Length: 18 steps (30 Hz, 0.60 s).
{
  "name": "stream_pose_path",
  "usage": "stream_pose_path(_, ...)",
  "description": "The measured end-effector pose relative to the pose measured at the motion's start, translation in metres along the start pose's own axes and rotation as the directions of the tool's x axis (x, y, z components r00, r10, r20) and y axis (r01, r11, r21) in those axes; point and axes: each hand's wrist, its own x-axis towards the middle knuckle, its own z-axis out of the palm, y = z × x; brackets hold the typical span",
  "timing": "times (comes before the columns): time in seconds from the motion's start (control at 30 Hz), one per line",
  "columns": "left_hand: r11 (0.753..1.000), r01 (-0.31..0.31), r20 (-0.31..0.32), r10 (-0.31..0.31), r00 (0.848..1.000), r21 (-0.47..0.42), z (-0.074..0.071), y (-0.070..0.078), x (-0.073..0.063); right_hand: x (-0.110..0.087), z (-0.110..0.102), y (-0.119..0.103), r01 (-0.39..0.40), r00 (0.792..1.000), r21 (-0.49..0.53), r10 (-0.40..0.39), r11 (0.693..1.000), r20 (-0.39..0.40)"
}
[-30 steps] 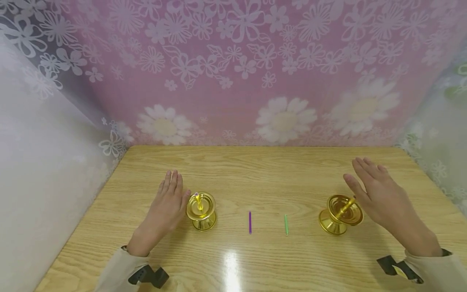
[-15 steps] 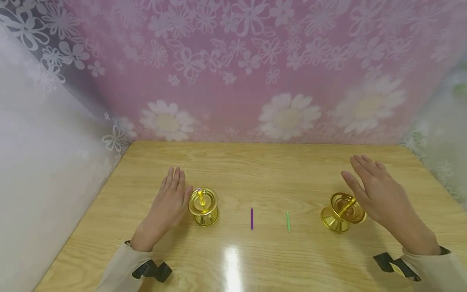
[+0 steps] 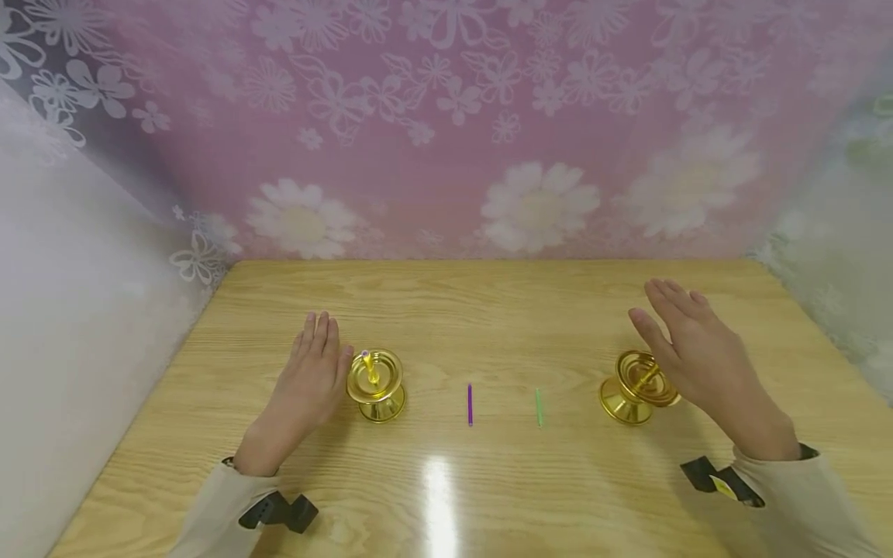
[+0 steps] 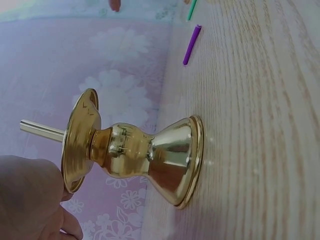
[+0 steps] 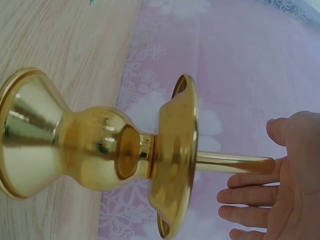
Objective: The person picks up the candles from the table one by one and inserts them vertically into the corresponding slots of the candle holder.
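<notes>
My left hand (image 3: 303,384) lies alongside the left brass candlestick (image 4: 172,160), fingers straight and together. Its thumb is at the dish rim; whether it touches I cannot tell. A hollow upright tube (image 4: 42,130) rises from that dish. On the right stands a second brass candlestick (image 3: 625,404), its tube (image 5: 232,162) pointing up beside the palm. My right hand (image 3: 705,360) hovers at this tube with fingers extended and thumb apart, gripping nothing. Between the candlesticks lie a thin purple stick (image 3: 470,404) and a thin green stick (image 3: 539,408), apart from each other.
The wooden table (image 3: 446,310) meets a pink flowered wall covering (image 3: 432,186) at its far edge. Pale panels stand at the left (image 3: 84,325) and right (image 3: 837,256). Light glares off the table (image 3: 439,504) near the front.
The head view has shifted slightly. My right hand has moved a little left over its candlestick, covering more of the tube. The left hand, candlesticks and sticks keep their places.
</notes>
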Motion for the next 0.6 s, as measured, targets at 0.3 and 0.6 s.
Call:
stream_pose_path(0.3, 1.0, -0.005, -0.004, 0.005, 1.0, -0.026, -0.0022, 0.0002, -0.0002, 0.0011, 0.0017, -0.0018, -0.019, 1.0, 0.014, 0.019, 1.0, 0.002)
stream_pose_path(0.6, 1.0, -0.005, -0.009, 0.005, 1.0, -0.02, 0.0009, -0.0004, -0.0004, 0.0012, 0.0054, -0.0036, -0.032, 0.999, 0.014, 0.031, 0.999, 0.036)
